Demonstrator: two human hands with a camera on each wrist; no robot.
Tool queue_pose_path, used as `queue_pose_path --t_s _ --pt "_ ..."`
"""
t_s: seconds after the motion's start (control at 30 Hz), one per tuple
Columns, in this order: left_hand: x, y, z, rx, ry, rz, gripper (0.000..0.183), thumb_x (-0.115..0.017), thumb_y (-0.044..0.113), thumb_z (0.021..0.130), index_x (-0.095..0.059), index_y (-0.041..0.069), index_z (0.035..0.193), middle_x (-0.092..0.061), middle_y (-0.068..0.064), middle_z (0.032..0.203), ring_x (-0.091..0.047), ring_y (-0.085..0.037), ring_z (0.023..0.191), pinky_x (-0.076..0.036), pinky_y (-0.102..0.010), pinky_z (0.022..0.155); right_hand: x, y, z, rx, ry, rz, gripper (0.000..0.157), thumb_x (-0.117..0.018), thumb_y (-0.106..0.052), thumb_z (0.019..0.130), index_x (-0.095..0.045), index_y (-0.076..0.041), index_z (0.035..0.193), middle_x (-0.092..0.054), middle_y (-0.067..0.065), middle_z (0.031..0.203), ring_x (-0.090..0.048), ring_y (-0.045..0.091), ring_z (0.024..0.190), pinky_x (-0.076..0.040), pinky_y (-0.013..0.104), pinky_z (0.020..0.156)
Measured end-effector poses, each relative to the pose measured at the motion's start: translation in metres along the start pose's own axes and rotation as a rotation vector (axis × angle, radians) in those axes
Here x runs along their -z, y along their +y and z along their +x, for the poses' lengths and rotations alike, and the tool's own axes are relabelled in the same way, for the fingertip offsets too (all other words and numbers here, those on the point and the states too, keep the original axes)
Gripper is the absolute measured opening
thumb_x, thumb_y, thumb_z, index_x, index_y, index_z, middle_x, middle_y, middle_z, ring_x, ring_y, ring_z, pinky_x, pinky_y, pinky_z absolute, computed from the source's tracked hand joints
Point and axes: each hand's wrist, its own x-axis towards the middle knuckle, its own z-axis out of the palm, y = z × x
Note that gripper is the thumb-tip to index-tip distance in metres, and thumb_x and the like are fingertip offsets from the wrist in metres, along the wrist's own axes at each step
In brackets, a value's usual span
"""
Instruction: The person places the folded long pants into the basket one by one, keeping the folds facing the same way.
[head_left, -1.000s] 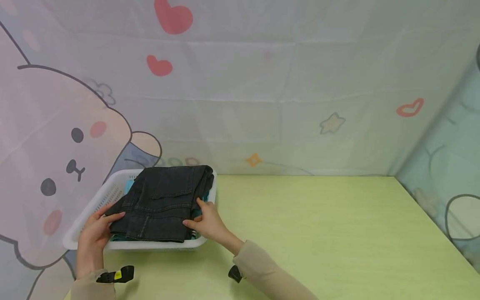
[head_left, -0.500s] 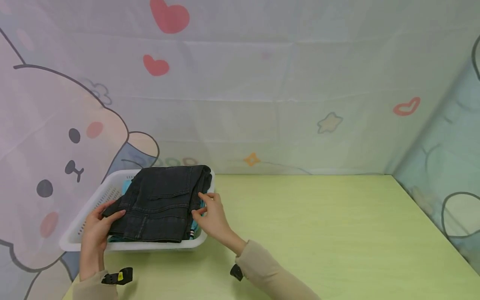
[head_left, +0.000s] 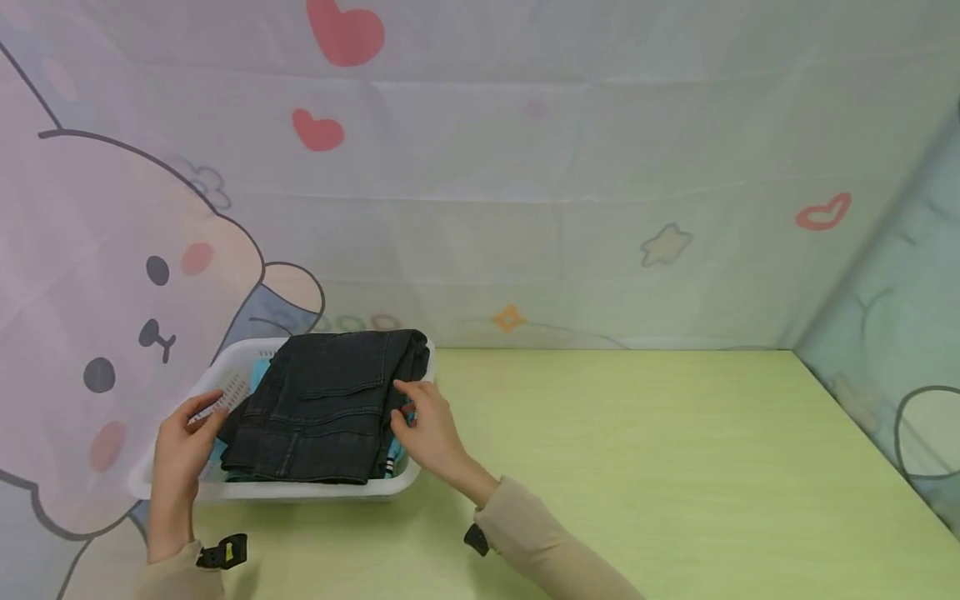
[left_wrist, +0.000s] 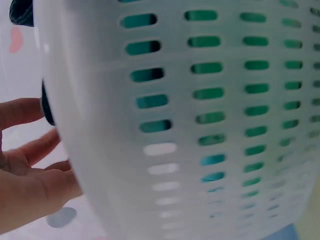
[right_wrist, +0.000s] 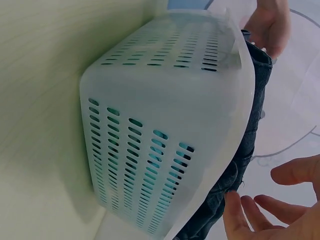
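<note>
Folded black jeans (head_left: 315,408) lie on top of other folded clothes in a white plastic basket (head_left: 300,492). My left hand (head_left: 180,454) is raised over the basket's left side, its fingers loosely bent and apart from the jeans. At the right edge of the pile is my right hand (head_left: 431,429), with thumb and fingers spread. In the right wrist view the right hand's fingertips (right_wrist: 232,200) are right at the jeans' edge, and nothing is between thumb and fingers. Teal and green cloth shows through the basket's slots in the left wrist view.
The basket stands on a yellow-green table (head_left: 637,450), toward its left end. Behind it hangs a pale printed curtain (head_left: 480,167) with hearts and a cartoon bear. Dark straps (head_left: 222,552) sit at both wrists.
My left hand has let go of the jeans' left edge and moved up and left. My right hand has loosened from the right edge and shifted slightly outward. The jeans stay in the basket.
</note>
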Motion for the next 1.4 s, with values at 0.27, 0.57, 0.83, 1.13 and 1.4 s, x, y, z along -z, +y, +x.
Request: queue_pose_path --t_s 0.27,0.57,0.83,1.13,1.4 --pt "-0.006 0.030 -0.012 -0.358 0.023 0.205 0.036 -0.047 0.008 0.089 -0.046 -0.009 0.121 -0.039 -0.034 0.128 -0.036 -0.051 0.115 -0.031 -0.062 0.090 0.000 -0.006 0.001 0.107 -0.026 -0.171 0.037 -0.047 -0.012 0.090 -0.049 -0.002 0.125 -0.045 0.013 0.133 -0.043 0.025 0.122 -0.041 0.037 0.098" --pt "-0.012 0.031 -0.012 -0.486 -0.142 0.324 0.047 -0.049 0.018 0.091 -0.039 -0.009 0.128 -0.022 -0.034 0.139 -0.014 -0.056 0.125 -0.019 -0.068 0.094 -0.007 -0.009 0.003 0.279 -0.080 -0.339 0.039 -0.045 -0.018 0.092 -0.046 -0.004 0.129 -0.033 0.017 0.142 -0.029 0.034 0.131 -0.031 0.044 0.106" --pt "-0.016 0.028 -0.010 -0.426 -0.245 0.392 0.061 -0.052 0.027 0.090 -0.030 -0.006 0.135 -0.008 -0.034 0.142 0.002 -0.058 0.126 -0.012 -0.073 0.093 -0.013 -0.011 0.003 0.246 -0.211 -0.494 0.047 -0.033 -0.036 0.096 -0.035 -0.014 0.138 -0.021 0.010 0.148 -0.016 0.032 0.137 -0.032 0.053 0.101" --pt "-0.017 0.017 -0.007 -0.348 -0.340 0.447 0.068 -0.044 0.039 0.092 -0.022 -0.007 0.138 0.000 -0.035 0.142 0.001 -0.062 0.122 -0.011 -0.070 0.096 -0.022 -0.006 0.002 0.099 -0.340 -0.528 0.048 -0.024 -0.043 0.096 -0.024 -0.027 0.141 -0.012 0.008 0.151 -0.008 0.039 0.137 -0.026 0.056 0.104" --pt "-0.016 0.016 -0.006 -0.290 -0.421 0.438 0.071 -0.036 0.042 0.094 -0.015 -0.009 0.138 -0.002 -0.037 0.140 0.000 -0.062 0.121 -0.010 -0.071 0.095 -0.023 -0.007 0.003 0.037 -0.394 -0.541 0.049 -0.022 -0.045 0.096 -0.025 -0.026 0.141 -0.013 0.008 0.150 -0.005 0.039 0.137 -0.021 0.059 0.104"
